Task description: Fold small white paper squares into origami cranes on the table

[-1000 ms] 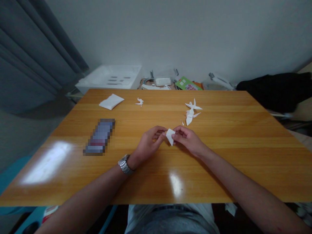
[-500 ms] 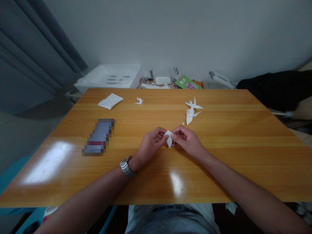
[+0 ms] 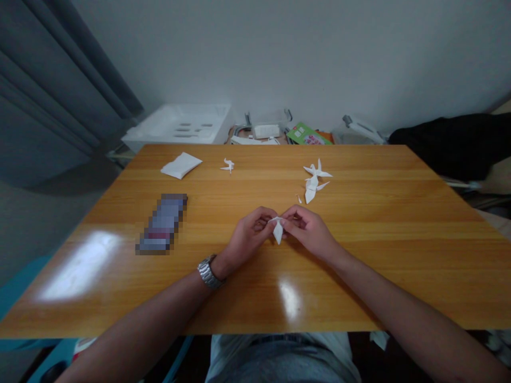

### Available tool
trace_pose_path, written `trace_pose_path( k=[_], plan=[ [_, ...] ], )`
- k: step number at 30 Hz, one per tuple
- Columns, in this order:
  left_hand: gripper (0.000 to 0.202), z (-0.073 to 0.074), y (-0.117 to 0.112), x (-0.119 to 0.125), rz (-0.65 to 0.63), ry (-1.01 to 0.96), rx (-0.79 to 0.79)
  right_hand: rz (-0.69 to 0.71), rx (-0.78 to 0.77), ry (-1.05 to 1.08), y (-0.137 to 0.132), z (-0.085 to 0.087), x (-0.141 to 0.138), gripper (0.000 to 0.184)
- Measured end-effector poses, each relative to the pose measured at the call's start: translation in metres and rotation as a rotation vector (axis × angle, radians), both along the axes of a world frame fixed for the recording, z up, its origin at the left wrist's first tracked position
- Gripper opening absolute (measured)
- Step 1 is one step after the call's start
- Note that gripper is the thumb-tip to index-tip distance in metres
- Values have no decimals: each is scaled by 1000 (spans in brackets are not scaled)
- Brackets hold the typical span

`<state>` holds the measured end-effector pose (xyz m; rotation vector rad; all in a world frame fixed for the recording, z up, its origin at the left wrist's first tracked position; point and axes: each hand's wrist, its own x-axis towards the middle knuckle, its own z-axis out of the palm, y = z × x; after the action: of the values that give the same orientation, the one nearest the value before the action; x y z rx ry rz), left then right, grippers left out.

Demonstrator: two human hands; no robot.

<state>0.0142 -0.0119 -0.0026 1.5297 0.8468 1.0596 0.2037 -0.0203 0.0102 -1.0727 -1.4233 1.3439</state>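
Now left hand [image 3: 246, 235] and right hand [image 3: 310, 231] pinch closed on the paper piece [image 3: 278, 231], only partly folded; finished cranes [image 3: 312, 191] lie beyond.

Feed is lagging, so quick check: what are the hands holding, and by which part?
The left hand and right hand pinch a small folded white paper by its upper edge, one from each side; its point hangs down.

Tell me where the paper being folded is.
Centre of the head view: the paper is pinched between the left hand and right hand, just nearer than the two cranes.
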Motion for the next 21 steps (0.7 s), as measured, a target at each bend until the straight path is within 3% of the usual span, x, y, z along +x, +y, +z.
trace_pose_path(
  k=[12,21],
  plan=[
    [26,3,0,-6,21,108,97,5,43,-15,1,0,2,28],
    [19,5,2,-9,60,181,247,1,-93,124,-1,7,-1,30]
  ],
)
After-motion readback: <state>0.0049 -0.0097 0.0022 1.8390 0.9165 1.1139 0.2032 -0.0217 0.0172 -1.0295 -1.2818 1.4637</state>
